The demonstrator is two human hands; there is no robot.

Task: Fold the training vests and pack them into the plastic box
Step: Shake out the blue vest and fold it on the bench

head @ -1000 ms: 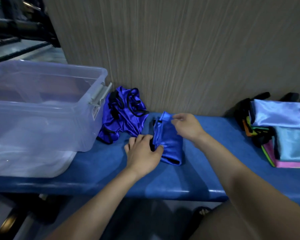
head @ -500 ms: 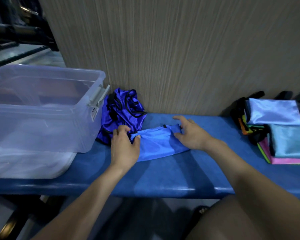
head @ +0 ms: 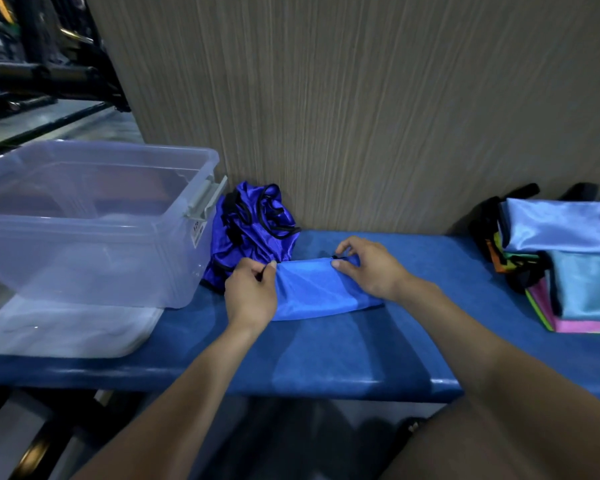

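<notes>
Left hand (head: 251,292): pinches left far corner of folded blue vest (head: 312,289). Right hand (head: 368,265): pinches its right far corner. Vest: flat on blue bench (head: 326,358), centre. Crumpled blue vests (head: 257,230): far left, beside clear plastic box (head: 94,223). Folded stack (head: 568,261): right.

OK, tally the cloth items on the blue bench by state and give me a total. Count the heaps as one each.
Blue vest being folded under both hands: 1
Crumpled dark-blue vest heap: 1
Stack of folded pastel vests: 1
Total: 3
</notes>
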